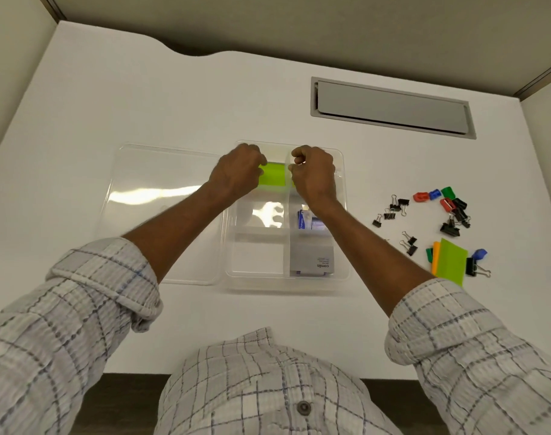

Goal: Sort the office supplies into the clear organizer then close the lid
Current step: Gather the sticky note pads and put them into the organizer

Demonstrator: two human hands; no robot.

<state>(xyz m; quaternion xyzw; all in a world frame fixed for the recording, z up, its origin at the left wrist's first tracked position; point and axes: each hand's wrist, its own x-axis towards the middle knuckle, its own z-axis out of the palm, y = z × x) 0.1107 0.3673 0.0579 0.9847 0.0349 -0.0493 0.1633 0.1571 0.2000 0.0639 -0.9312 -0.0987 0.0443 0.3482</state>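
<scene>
Here, organizer (341,246) lies open, lid (161,196) flat.

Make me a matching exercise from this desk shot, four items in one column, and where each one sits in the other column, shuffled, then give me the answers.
1. green sticky pad
2. grey Camlin box
3. black binder clips
4. organizer lid

A. loose on the desk, right of the organizer
B. lying open, left of the tray
C. far compartment, between both hands
D. near right compartment

Pairs: 1-C, 2-D, 3-A, 4-B
</scene>
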